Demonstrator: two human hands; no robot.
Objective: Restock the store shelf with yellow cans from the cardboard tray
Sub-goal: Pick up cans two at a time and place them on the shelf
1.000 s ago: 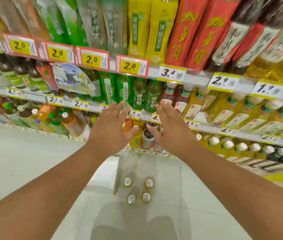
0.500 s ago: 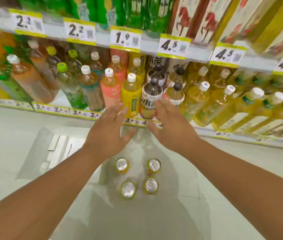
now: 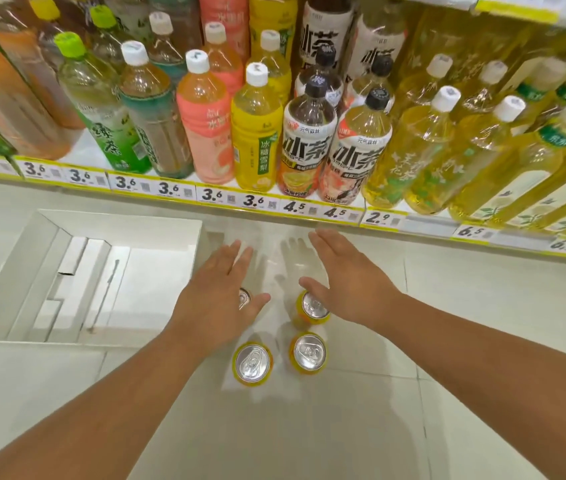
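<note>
I see four yellow cans standing upright on the pale tiled floor (image 3: 482,393) in a loose two-by-two group, short of the bottom shelf edge (image 3: 240,199). Each is a squat cylinder with a glossy yellow wall and a bright silver lid with a pull tab. The near-left can (image 3: 252,364) and near-right can (image 3: 309,353) show their full tops. The far-right can (image 3: 313,307) is partly under my right hand (image 3: 351,289), and the far-left can (image 3: 244,298) is almost wholly covered by my left hand (image 3: 217,299) — only a sliver of its lid shows.

Both hands are spread flat, fingers extended and palms down, closed around nothing. Whether the left palm touches the lid beneath it I cannot tell; the right thumb lies at the rim of the far-right can.

To the left of the cans, a white cardboard tray (image 3: 108,271) with folded flaps sits on the floor, matte and angular, its near-right corner just beside my left forearm. The shelf behind carries tightly packed plastic drink bottles (image 3: 257,133) — clear, pink, yellow and green — above a strip of yellow-edged price tags (image 3: 212,195). Bare floor lies open to the right of the cans and toward me.
</note>
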